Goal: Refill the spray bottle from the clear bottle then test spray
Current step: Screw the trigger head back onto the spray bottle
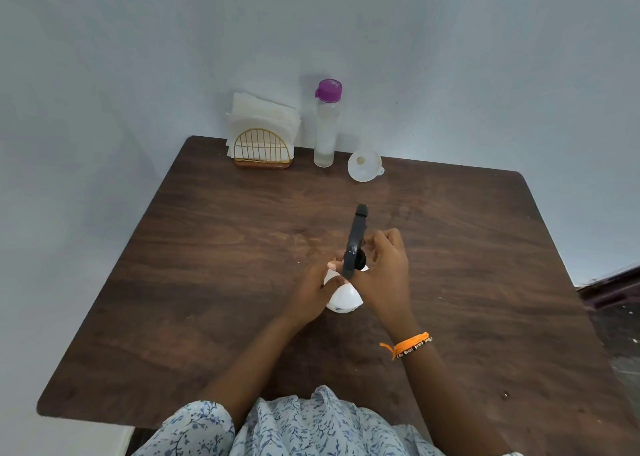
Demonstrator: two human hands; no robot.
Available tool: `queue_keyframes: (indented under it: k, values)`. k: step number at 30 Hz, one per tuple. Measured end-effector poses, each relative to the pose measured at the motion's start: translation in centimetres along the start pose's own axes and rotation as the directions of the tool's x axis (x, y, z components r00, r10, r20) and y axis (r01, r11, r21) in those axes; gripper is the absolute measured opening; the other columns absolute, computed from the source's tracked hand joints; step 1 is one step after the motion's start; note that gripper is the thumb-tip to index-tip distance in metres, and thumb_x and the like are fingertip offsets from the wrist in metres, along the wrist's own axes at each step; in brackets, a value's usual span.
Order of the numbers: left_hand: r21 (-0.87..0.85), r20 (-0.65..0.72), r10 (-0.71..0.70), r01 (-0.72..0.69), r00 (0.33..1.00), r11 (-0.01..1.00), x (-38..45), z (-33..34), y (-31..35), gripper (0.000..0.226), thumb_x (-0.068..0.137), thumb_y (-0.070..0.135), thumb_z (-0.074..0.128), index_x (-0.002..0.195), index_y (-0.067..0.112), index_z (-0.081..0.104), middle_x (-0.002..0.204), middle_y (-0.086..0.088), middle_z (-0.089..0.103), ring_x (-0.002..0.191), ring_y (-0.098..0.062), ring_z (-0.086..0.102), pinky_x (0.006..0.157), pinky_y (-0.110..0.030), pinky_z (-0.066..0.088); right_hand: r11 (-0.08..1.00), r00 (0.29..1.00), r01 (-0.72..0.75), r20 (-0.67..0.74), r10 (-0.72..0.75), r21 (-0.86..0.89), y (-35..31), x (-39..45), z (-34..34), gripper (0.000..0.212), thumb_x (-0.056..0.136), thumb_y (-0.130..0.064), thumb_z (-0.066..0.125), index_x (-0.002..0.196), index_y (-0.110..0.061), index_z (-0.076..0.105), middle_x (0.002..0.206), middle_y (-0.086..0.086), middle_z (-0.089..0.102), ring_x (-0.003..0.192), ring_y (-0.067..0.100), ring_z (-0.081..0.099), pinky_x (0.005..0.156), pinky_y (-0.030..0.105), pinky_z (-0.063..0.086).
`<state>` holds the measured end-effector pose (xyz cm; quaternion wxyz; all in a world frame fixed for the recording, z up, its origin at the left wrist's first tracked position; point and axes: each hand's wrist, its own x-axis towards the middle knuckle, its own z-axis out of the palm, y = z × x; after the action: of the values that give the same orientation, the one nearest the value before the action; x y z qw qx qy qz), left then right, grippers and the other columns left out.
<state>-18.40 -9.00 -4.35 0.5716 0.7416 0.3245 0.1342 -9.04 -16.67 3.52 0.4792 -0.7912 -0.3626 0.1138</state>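
A white spray bottle (343, 299) with a black trigger head (356, 237) stands near the middle of the brown table (207, 265). My left hand (313, 291) grips the bottle's white body from the left. My right hand (382, 270) curls its fingers round the black collar under the spray head. The nozzle points away from me. A clear bottle (326, 130) with a purple cap stands upright at the table's far edge, with liquid in it. A white funnel (364, 165) lies just right of it.
A gold wire holder (263, 152) full of white napkins stands at the far edge, left of the clear bottle. A pale wall rises directly behind the table. Dark floor (616, 303) shows at the right.
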Motion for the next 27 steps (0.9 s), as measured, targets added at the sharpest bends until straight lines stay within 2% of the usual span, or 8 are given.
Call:
queue_keyframes:
  k: [2,5,8,13,16,19,24,27]
  values:
    - [-0.029,0.000,0.005,-0.005,1.000,1.000,-0.1,0.0,0.2,0.018,0.093,0.016,0.050,0.108,0.025,0.054,0.104,0.016,0.060,0.096,0.017,0.053,0.079,-0.003,0.040,1.000,0.999,0.025,-0.031,-0.025,-0.004,-0.1,-0.1,0.0,0.038,0.055,-0.021,0.089,0.074,-0.007,0.058,0.082,-0.008,0.042,0.074,-0.006,0.046,0.066,0.002,0.036]
    - [-0.030,-0.010,0.068,-0.068,0.998,0.997,0.1,0.2,0.0,0.040,0.083,0.044,0.049,0.116,0.022,0.056,0.116,0.007,0.063,0.108,-0.002,0.057,0.088,-0.015,0.045,0.996,0.995,0.081,-0.048,-0.084,-0.047,0.1,-0.3,-0.1,0.027,0.065,-0.018,0.084,0.073,-0.006,0.060,0.078,-0.008,0.044,0.069,0.000,0.047,0.064,0.004,0.036]
    - [-0.022,-0.020,0.086,-0.086,0.996,0.996,0.2,0.3,0.0,0.047,0.075,0.053,0.050,0.114,0.026,0.056,0.113,0.006,0.063,0.104,-0.008,0.058,0.084,-0.017,0.046,0.998,0.999,0.046,0.008,-0.046,-0.045,0.5,-0.1,-0.9,0.017,0.070,-0.010,0.078,0.074,-0.004,0.063,0.076,-0.005,0.046,0.065,0.005,0.047,0.061,0.004,0.036]
    - [-0.033,-0.044,0.081,-0.083,0.996,0.996,0.4,0.2,-0.2,0.037,0.079,0.046,0.058,0.113,0.034,0.051,0.112,0.011,0.058,0.107,-0.011,0.055,0.088,-0.022,0.045,0.993,0.977,-0.104,0.193,0.090,0.060,1.1,0.9,-2.3,0.013,0.075,-0.005,0.072,0.083,-0.013,0.065,0.086,0.002,0.065,0.080,0.013,0.060,0.067,0.009,0.041]
    - [-0.014,-0.033,0.047,-0.047,0.998,0.999,0.4,0.1,-0.2,0.035,0.089,0.023,0.061,0.115,0.037,0.043,0.111,0.022,0.051,0.105,-0.001,0.051,0.086,-0.007,0.039,0.993,0.947,-0.112,0.306,0.093,0.045,1.2,1.7,-3.0,0.020,0.076,-0.003,0.070,0.095,-0.008,0.068,0.093,0.004,0.070,0.090,0.019,0.064,0.076,0.024,0.048]
    - [-0.012,-0.027,0.033,-0.034,0.999,0.999,0.4,0.0,-0.2,0.038,0.088,0.025,0.062,0.116,0.041,0.042,0.112,0.030,0.046,0.101,0.007,0.047,0.082,0.002,0.035,0.998,0.927,-0.068,0.368,0.068,-0.015,0.9,2.1,-3.1,0.019,0.077,-0.004,0.070,0.096,-0.007,0.068,0.093,0.003,0.070,0.086,0.015,0.062,0.072,0.012,0.045]
    - [-0.051,-0.013,0.064,-0.064,0.998,0.997,0.7,0.3,-1.0,0.046,0.083,0.041,0.056,0.126,0.025,0.051,0.127,0.005,0.057,0.117,-0.013,0.052,0.095,-0.030,0.045,0.980,0.922,0.088,0.386,-0.012,-0.180,0.0,2.1,-2.5,0.010,0.074,-0.004,0.072,0.082,-0.004,0.065,0.081,0.005,0.063,0.073,0.013,0.051,0.060,0.005,0.037]
    - [-0.094,-0.028,0.062,-0.064,0.998,0.994,0.7,0.4,-0.8,0.040,0.080,0.041,0.057,0.115,0.022,0.058,0.105,0.007,0.063,0.103,-0.008,0.057,0.085,-0.023,0.045,0.961,0.911,0.102,0.411,0.014,-0.258,-0.7,2.6,-2.6,0.021,0.072,-0.008,0.074,0.071,-0.019,0.056,0.075,-0.002,0.057,0.072,0.016,0.051,0.061,0.017,0.038]
